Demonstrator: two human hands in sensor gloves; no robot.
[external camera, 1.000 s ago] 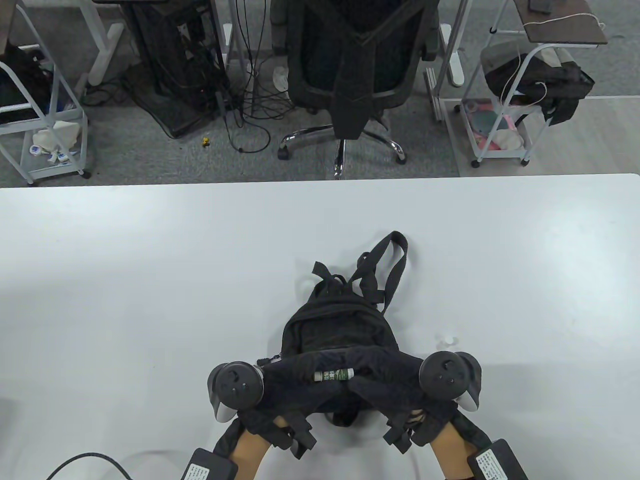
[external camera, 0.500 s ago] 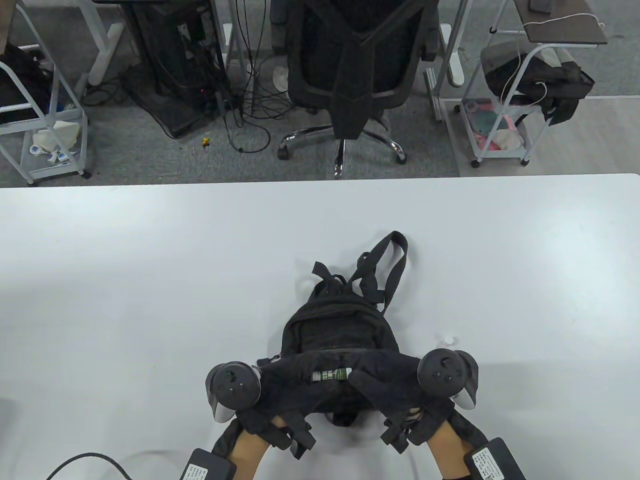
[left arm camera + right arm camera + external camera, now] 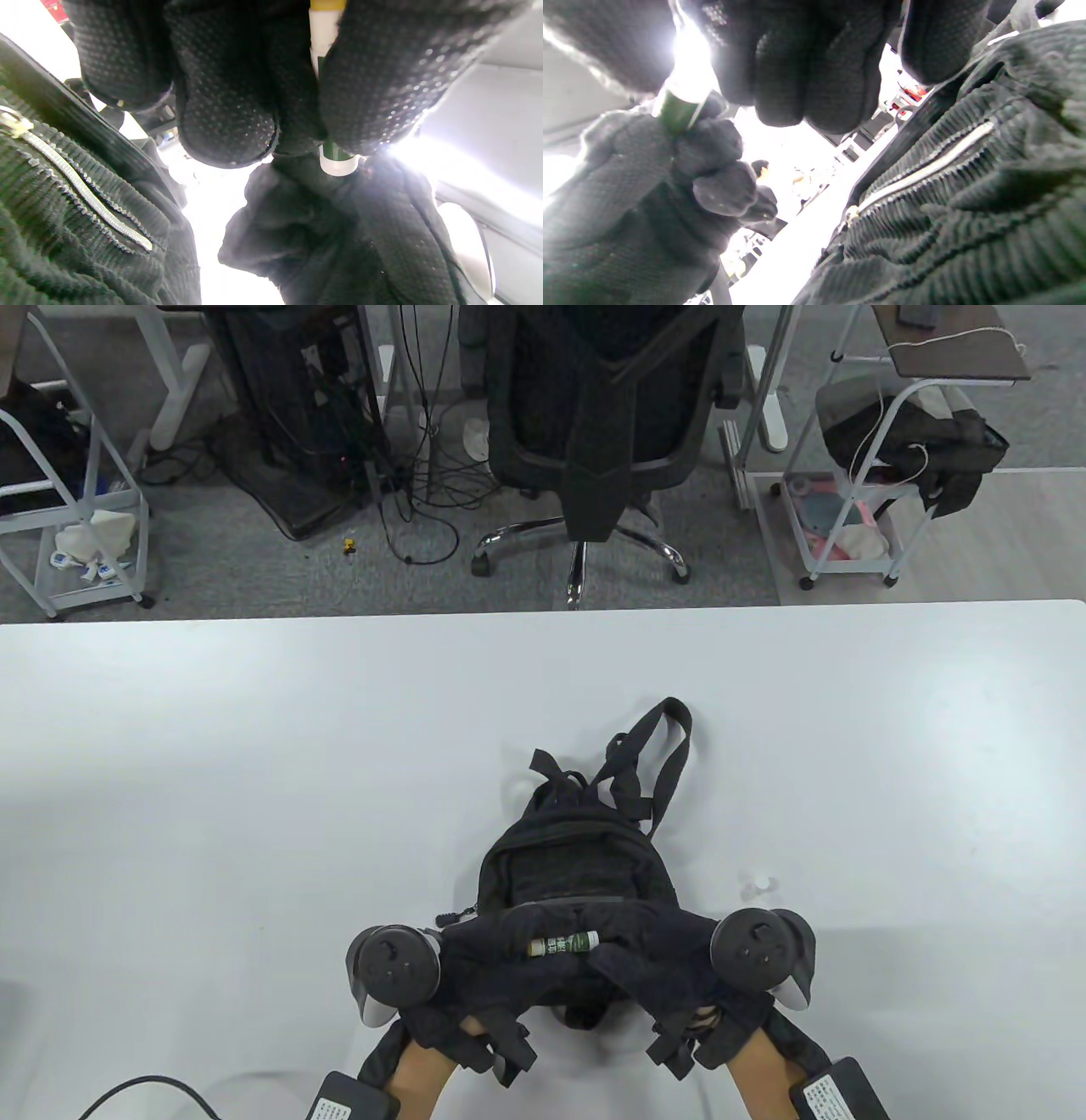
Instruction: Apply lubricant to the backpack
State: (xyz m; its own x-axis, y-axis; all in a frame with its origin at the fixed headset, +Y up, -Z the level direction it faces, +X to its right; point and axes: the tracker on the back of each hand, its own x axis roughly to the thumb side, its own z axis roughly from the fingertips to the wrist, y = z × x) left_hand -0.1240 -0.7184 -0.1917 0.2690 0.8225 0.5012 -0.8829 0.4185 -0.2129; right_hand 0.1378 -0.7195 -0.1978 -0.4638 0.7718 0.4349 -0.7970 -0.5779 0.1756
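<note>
Compared with 1 second ago, little has changed: the small clear cap [image 3: 758, 885] on the table [image 3: 254, 780] just right of the backpack [image 3: 577, 865] shows more fully, since the tracker on the right hand [image 3: 679, 976] has shifted slightly nearer the person. The lubricant tube [image 3: 564, 942] stays level above the backpack's near end, its yellow end left and white end right. The left hand [image 3: 484, 967] grips the tube around its middle, fingers clenched on it; the right hand's fingertips [image 3: 797, 84] pinch the white end.

The backpack lies flat, straps [image 3: 653, 763] trailing away from the person; what it holds cannot be seen.

Only the wrist views show the backpack's silver zipper [image 3: 80, 186], closed along its visible stretch. The left wrist view shows the tube's white collar [image 3: 337, 163] poking out below the left fingers [image 3: 229, 97].
</note>
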